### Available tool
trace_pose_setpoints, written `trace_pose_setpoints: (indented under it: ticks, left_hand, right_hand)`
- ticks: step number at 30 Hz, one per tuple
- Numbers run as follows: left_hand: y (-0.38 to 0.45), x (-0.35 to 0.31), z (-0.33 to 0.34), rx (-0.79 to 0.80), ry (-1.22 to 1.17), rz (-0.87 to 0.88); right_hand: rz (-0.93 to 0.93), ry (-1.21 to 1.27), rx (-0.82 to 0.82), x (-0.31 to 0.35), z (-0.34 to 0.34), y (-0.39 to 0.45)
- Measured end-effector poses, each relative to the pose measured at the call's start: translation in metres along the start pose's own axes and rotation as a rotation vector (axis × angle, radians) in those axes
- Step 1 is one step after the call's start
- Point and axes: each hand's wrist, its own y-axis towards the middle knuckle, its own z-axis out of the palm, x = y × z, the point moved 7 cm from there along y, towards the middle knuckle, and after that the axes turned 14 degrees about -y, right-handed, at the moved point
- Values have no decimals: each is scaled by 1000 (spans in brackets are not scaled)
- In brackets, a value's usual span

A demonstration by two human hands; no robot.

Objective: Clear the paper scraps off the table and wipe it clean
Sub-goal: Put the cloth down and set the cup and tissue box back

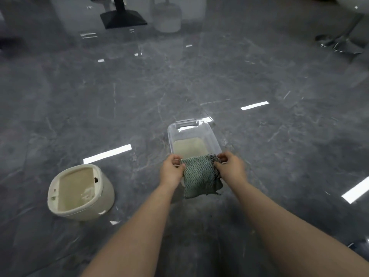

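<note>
A green patterned cloth hangs between my two hands over the near rim of a clear plastic bin. My left hand pinches the cloth's upper left corner. My right hand pinches its upper right edge, where the fabric bunches up. The cloth's lower part drapes down in front of the bin. Inside the bin lies a pale, beige layer on the bottom. No paper scraps show in this view.
A cream waste bin with an open top stands on the glossy grey marbled floor to the left. A black stand base, a white container and a chrome chair base sit far back.
</note>
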Motion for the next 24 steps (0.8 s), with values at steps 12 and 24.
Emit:
trace_pose_setpoints:
  ticks: [12,24]
  left_hand:
    - [-6,-18,15,127,563,315]
    - [-28,-9,24,438,1003,434]
  right_hand:
    - [-464,-403,-9,23,22,-8]
    - [-722,-639,-16,8,20,-30]
